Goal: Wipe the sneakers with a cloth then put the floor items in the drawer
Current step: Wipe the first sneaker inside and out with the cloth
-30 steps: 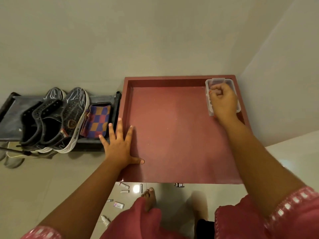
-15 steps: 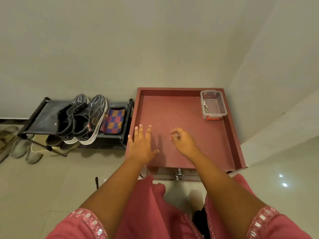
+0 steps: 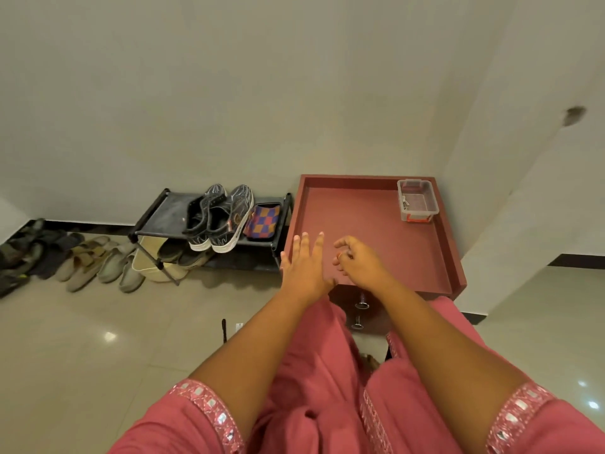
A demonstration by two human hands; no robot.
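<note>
Reaching forward side by side over the near edge of the open red drawer (image 3: 376, 231), the left hand (image 3: 304, 270) has its fingers straight and spread with nothing in it, while the right hand (image 3: 360, 263) has its fingers loosely curled around nothing. A clear plastic box (image 3: 417, 201) sits in the drawer's far right corner, well apart from both hands. Left of the drawer, the dark sneakers (image 3: 217, 217) stand on a black shoe rack (image 3: 163, 221) with a checkered cloth (image 3: 263, 222) just beside them, and more footwear (image 3: 88, 260) lies on the floor (image 3: 98, 339) further left.
</note>
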